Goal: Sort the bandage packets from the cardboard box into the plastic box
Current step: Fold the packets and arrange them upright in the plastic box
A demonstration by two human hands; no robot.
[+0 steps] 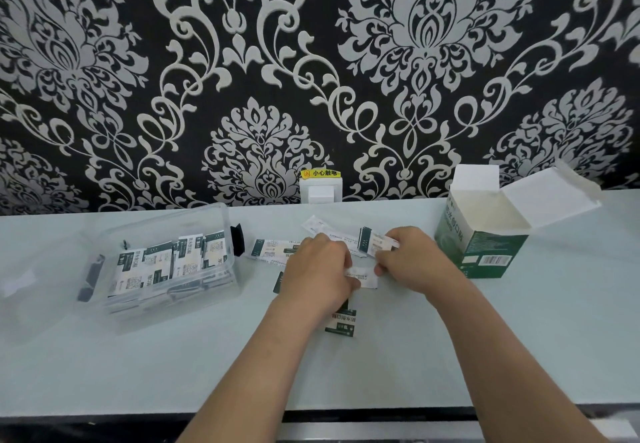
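Gathering loose bandage packets (pixel 273 248) on tabletop (pixel 138 366), midway between cardboard box (pixel 483 245) and plastic box (pixel 166 262).

Left hand (pixel 317 271) and right hand (pixel 412 257) close together over the scatter, fingers curled and pinched on one white packet (pixel 362 274) spanning the gap between them. Plastic box at left already part filled with packets laid flat; cardboard box at right standing open, contents not visible. Another packet (pixel 341 325) lying just below left wrist. Advisable: square packets into one aligned stack before lifting, pinch across the short edges, carry left, lay flat alongside the rows. Risk, as judged: thin slippery packets fanning out if gripped loosely.
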